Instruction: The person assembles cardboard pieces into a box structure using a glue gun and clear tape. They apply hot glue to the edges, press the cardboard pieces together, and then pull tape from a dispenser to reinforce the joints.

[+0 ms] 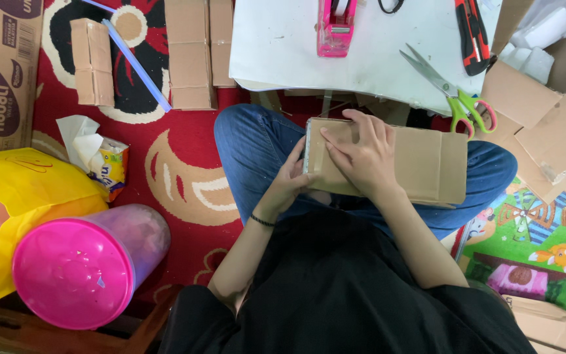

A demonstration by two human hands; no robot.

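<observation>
A white low table (pixel 283 46) carries a pink plastic tape dispenser (pixel 334 26) at its far edge, green-handled steel scissors (pixel 450 92) at its near right corner, and a red-and-black utility knife (pixel 471 33) beside them. On the red patterned carpet (pixel 185 183), small brown cardboard boxes (pixel 93 62) lie near a pale blue stick (pixel 137 64). A tissue pack (pixel 103 164), a yellow plastic bag (pixel 27 190) and a pink-lidded round plastic jar (pixel 83 265) sit at the carpet's left edge.
</observation>
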